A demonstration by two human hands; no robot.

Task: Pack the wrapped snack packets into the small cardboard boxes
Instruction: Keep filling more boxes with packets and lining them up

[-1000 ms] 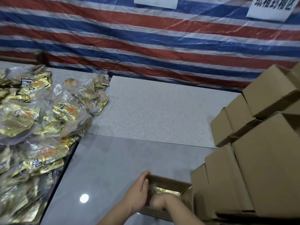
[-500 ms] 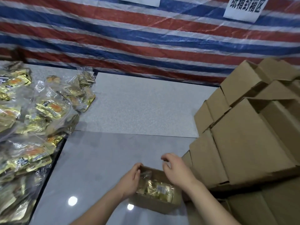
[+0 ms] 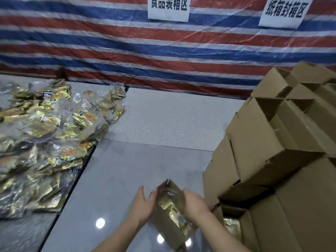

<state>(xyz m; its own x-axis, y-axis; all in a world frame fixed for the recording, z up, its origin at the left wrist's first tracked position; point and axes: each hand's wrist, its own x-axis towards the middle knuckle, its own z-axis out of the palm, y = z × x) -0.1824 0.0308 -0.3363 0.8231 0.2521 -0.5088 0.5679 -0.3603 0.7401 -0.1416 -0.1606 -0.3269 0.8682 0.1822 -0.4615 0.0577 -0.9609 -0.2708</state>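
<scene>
Seen from a head camera looking down at a grey table [image 3: 145, 179]; at six o'clock, close to the viewer, two bare hands hold a small open cardboard box [image 3: 170, 215] between them, tilted so its mouth faces up and toward the viewer; gold wrapped snack packets [image 3: 172, 209] show inside it.

The left hand [image 3: 141, 206] lies against the box's left wall with fingers fairly straight, pressing rather than wrapping; the right hand [image 3: 194, 204] curls over the right rim, fingers bent round the edge, gripping it.

At nine o'clock a loose heap of gold packets [image 3: 54, 139] in clear film spreads across the table's left side, well apart from the hands; at three o'clock a stack of cardboard boxes [image 3: 272, 151] rises, several open-mouthed; another open box [image 3: 234, 226] with gold inside sits at four o'clock, just beside the right wrist; at twelve o'clock a red, white and blue striped tarp [image 3: 163, 51] hangs with two white paper signs [image 3: 168, 8].

The likely risk: the box is tilted and open, and the left palm only presses, so a packet could slide out or the box could slip; the right elbow, near the leaning stack, might nudge it and topple boxes.
</scene>
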